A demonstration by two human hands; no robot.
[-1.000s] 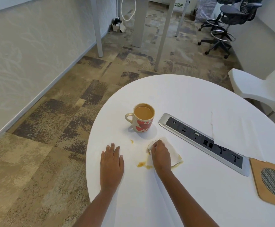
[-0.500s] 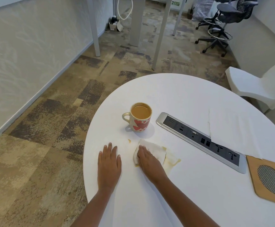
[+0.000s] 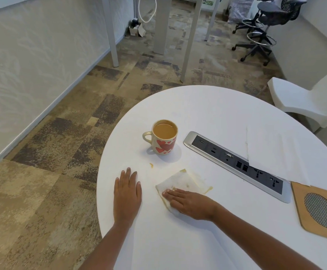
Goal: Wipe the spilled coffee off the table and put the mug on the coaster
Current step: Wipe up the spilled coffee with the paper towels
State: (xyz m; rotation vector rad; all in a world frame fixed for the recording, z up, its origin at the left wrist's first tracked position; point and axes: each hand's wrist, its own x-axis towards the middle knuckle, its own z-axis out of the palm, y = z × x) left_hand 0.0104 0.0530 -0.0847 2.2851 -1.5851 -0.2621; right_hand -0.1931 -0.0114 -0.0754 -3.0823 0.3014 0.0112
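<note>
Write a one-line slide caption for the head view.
Right hand presses a stained white paper towel on the round white table; left hand lies flat near the heart-patterned coffee mug.

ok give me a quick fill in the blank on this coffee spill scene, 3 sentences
1. The right hand presses a stained ____ flat on the table.
2. The mug with red ____ on its side stands full of coffee.
3. The wooden coaster lies at the ____ end of the socket strip as the camera sees it.

Missing words: paper towel; hearts; right
</note>
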